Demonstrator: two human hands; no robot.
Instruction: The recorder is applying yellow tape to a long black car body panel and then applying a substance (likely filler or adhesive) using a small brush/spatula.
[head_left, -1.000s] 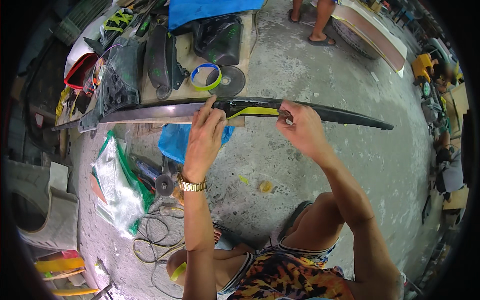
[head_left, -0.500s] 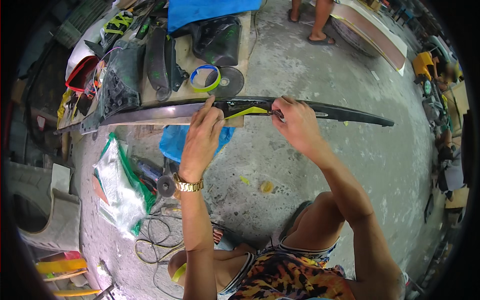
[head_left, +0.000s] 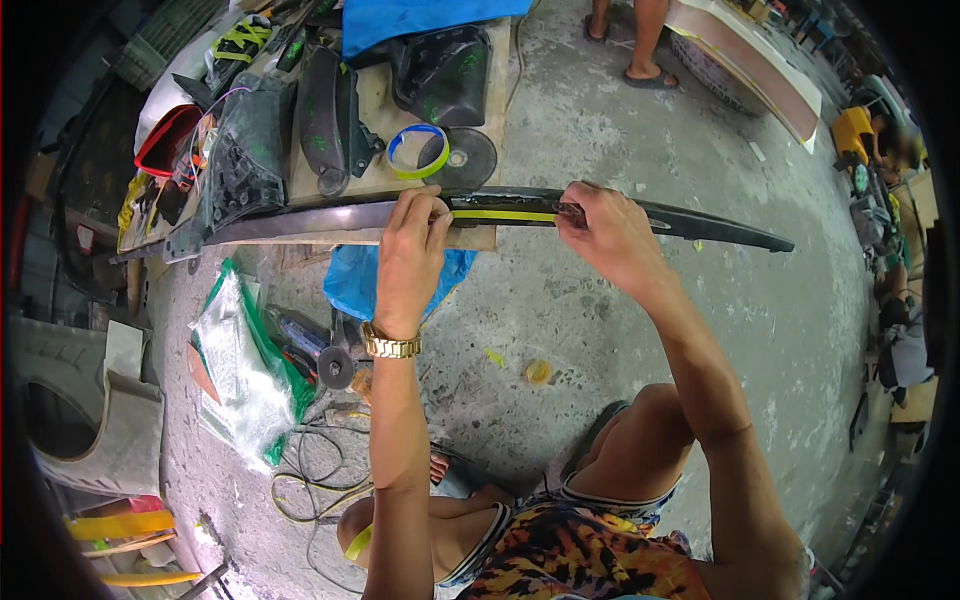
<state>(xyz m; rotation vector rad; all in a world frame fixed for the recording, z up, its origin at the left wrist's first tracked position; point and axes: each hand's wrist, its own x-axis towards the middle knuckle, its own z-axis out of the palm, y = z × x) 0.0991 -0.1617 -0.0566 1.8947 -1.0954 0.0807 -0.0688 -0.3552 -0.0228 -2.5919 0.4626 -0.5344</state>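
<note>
Yellow tape (head_left: 502, 215) straightened, left hand (head_left: 412, 245) touching, grip unclear, right hand (head_left: 612, 232) pinching other end

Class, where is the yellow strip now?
In the head view, above centre, the yellow strip runs between the left hand and right hand, along the long dark bar.

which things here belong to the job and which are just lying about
In the job:
- left hand
- right hand
- yellow tape running between them
- long dark strip behind it

Lying about:
- yellow-and-blue ring, possibly the tape's roll
- dark disc
- clear-and-green bag
</note>
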